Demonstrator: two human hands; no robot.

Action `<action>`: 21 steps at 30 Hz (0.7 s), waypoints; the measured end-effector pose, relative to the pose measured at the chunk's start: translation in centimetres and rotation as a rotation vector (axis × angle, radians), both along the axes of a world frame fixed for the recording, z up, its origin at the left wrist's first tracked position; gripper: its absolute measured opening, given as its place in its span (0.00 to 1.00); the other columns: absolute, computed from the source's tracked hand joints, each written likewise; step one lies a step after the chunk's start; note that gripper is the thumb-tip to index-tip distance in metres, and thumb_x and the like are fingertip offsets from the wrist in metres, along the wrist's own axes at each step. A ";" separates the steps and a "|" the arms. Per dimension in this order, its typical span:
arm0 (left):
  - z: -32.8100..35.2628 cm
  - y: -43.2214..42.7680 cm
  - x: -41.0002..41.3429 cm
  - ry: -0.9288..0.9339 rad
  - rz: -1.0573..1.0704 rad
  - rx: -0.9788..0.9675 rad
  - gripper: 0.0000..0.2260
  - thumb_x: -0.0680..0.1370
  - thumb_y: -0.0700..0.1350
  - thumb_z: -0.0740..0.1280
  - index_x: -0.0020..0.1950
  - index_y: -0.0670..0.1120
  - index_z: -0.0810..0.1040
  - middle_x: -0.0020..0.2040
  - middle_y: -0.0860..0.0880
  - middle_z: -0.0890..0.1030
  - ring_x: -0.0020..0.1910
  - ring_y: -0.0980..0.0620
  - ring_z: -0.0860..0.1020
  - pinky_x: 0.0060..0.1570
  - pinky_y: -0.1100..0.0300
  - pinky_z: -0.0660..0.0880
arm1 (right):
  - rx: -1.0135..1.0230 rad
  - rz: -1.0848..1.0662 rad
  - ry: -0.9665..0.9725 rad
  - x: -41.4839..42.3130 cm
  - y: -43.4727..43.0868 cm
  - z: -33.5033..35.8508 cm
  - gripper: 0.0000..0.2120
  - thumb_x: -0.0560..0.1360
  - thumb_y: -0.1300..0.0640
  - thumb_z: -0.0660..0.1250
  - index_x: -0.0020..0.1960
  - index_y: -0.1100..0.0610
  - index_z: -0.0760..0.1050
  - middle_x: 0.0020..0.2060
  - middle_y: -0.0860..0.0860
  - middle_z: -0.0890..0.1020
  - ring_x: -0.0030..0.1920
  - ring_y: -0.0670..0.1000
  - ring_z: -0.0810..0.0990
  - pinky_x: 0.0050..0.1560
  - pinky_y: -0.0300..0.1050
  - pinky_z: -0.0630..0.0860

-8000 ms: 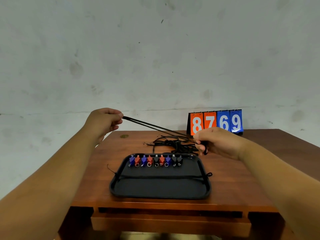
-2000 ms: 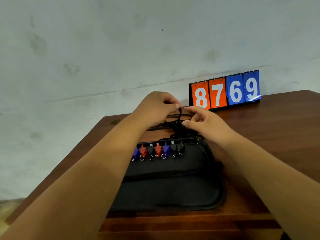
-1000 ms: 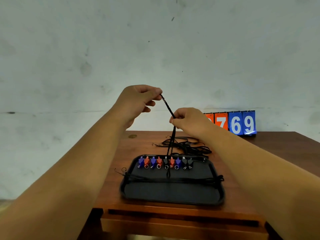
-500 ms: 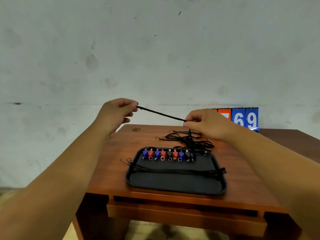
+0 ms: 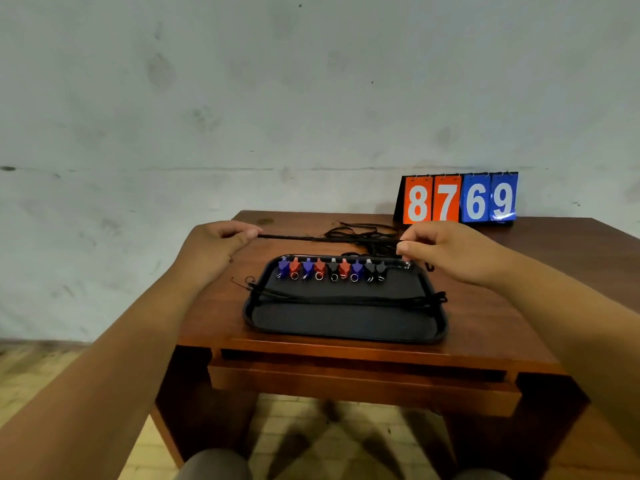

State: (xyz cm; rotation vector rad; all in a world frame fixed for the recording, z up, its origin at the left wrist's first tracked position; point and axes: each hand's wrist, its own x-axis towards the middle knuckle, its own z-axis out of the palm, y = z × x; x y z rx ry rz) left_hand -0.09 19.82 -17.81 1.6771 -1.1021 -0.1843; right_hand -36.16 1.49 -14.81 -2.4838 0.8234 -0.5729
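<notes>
Both hands (image 5: 221, 247) (image 5: 446, 252) pinch a black cord (image 5: 329, 238) stretched taut between them.

Black cord (image 5: 325, 238) taut between 2 hands

A wooden counter (image 5: 485, 327) carries a black tray (image 5: 346, 336) with nine whistles (image 5: 332, 268), blue, red and black, lined along its far edge. At the far right a flip scoreboard (image 5: 457, 199) reads 8769, against a stained grey wall (image 5: 242, 98).
</notes>
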 end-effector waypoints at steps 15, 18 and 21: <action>-6.0 -0.9 0.8 -0.130 0.042 0.148 0.07 0.84 0.47 0.71 0.52 0.56 0.88 0.54 0.59 0.85 0.56 0.58 0.81 0.62 0.54 0.75 | 0.109 -0.206 -0.163 -2.6 -2.5 -6.9 0.06 0.81 0.44 0.72 0.50 0.43 0.86 0.43 0.40 0.87 0.47 0.42 0.84 0.48 0.40 0.75; -6.9 -1.4 0.9 -0.262 0.048 0.224 0.07 0.85 0.46 0.70 0.54 0.56 0.87 0.53 0.56 0.81 0.55 0.55 0.79 0.60 0.55 0.74 | 0.161 -0.243 -0.216 -2.8 -2.6 -8.4 0.06 0.81 0.45 0.72 0.51 0.44 0.86 0.45 0.42 0.87 0.50 0.44 0.84 0.52 0.45 0.79; -7.5 -1.6 1.2 -0.405 0.017 0.244 0.07 0.84 0.46 0.71 0.53 0.57 0.87 0.51 0.55 0.81 0.51 0.56 0.79 0.58 0.52 0.79 | 0.078 -0.259 -0.177 -2.9 -3.0 -9.6 0.06 0.82 0.44 0.71 0.53 0.44 0.84 0.50 0.41 0.85 0.48 0.43 0.82 0.48 0.41 0.76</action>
